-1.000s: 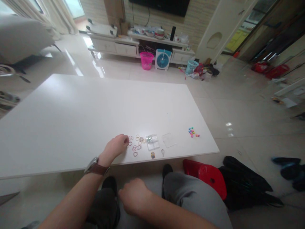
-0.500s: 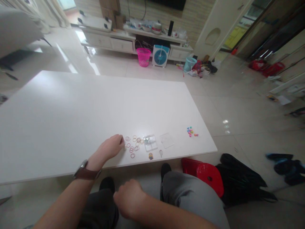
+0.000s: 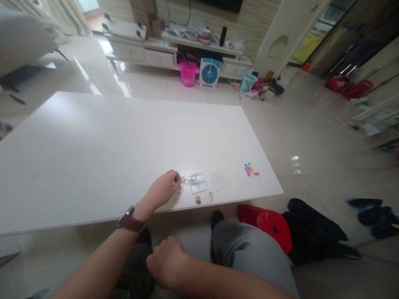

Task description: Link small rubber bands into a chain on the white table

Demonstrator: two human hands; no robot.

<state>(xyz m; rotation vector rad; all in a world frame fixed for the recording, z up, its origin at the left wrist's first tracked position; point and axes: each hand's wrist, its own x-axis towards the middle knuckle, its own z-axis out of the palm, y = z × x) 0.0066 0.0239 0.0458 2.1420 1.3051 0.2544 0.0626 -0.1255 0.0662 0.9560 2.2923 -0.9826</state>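
Holding left hand [image 3: 163, 187] curled (cannot tell if gripping) over rubber bands [image 3: 183, 181], likely spread for easy picking beside a clear divided box [image 3: 195, 189], and right hand [image 3: 167, 261] fisted.

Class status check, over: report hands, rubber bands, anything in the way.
Left hand at the rubber bands, grip unclear. Right hand curled, off the table. Transparent box alongside bands; no obstruction seen.

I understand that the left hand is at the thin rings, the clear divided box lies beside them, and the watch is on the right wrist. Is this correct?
Not quite: the watch is on the left wrist, as the head view shows. The left hand is at the thin rings, and the clear divided box lies beside them.
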